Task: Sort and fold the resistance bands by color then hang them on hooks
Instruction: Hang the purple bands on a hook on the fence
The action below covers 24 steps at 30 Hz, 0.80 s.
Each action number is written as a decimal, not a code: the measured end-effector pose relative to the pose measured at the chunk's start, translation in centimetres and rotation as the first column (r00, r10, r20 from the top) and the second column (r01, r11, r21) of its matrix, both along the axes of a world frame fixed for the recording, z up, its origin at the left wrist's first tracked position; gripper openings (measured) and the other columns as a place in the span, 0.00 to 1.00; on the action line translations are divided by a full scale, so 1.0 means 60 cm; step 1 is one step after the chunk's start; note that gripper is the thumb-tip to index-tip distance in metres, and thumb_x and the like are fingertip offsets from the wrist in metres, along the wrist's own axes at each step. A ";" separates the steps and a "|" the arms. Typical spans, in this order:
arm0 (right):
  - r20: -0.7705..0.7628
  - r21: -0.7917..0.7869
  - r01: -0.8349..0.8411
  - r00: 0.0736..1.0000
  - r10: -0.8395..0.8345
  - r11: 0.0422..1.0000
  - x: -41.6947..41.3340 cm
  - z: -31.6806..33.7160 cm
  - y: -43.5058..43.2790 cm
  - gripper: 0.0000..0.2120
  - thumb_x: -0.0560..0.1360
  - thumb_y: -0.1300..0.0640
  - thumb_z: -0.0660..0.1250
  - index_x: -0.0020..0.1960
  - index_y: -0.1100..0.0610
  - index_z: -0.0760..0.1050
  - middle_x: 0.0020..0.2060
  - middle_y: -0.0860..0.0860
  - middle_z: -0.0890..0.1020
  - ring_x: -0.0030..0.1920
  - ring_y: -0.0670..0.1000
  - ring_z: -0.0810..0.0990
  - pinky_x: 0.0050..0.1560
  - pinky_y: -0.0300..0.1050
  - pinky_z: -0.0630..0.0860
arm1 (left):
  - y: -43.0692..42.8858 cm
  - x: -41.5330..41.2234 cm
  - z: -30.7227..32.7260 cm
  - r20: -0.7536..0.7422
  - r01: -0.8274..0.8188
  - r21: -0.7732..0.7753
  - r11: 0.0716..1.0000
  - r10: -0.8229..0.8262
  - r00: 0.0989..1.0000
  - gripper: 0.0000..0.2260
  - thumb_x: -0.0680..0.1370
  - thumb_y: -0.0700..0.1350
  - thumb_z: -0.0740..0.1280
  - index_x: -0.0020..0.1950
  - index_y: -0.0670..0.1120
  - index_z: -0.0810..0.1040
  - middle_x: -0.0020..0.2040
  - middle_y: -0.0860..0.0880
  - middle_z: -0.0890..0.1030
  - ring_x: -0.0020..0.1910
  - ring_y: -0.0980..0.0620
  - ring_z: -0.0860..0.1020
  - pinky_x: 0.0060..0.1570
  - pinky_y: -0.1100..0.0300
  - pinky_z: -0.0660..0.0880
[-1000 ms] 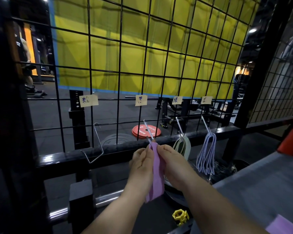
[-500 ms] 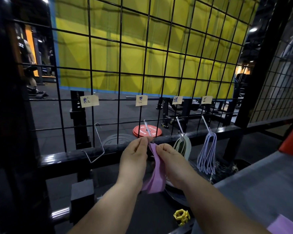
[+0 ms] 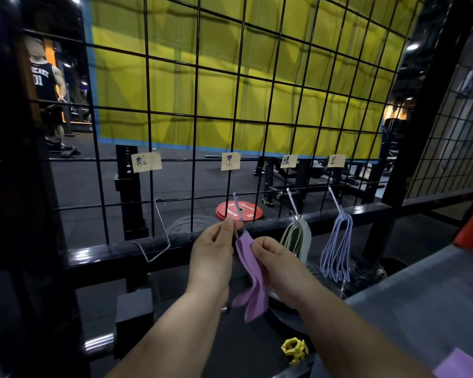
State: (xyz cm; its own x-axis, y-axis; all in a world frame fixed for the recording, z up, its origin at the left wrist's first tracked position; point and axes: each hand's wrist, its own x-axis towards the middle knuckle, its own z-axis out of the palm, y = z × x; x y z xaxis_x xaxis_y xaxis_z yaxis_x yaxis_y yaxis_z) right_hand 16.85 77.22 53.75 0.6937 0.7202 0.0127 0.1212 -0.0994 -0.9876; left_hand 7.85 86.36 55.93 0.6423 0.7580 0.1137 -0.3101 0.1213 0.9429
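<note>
1. The left hand [image 3: 212, 255] no longer wraps the top of the folded purple rubber resistance band [image 3: 253, 271]. It now sits further left, with thumb and forefinger pinching the thin silver wire hook [image 3: 238, 210] near its lower end.
2. The right hand [image 3: 273, 257] now holds the band's top alone, just right of the hook's tip.
3. The band's lower part, which a second ago hung straight and flat between the hands, now splays into two loose flaps.
</note>
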 end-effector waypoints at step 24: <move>-0.057 0.035 0.075 0.996 -0.073 0.997 -0.009 -0.043 -0.003 0.16 0.82 0.49 0.58 0.55 0.63 0.73 0.45 0.56 0.78 0.45 0.53 0.75 0.51 0.49 0.71 | -0.016 0.001 -0.073 -0.331 0.096 0.714 0.693 0.214 0.919 0.14 0.83 0.51 0.53 0.37 0.51 0.63 0.39 0.52 0.70 0.36 0.57 0.68 0.32 0.67 0.64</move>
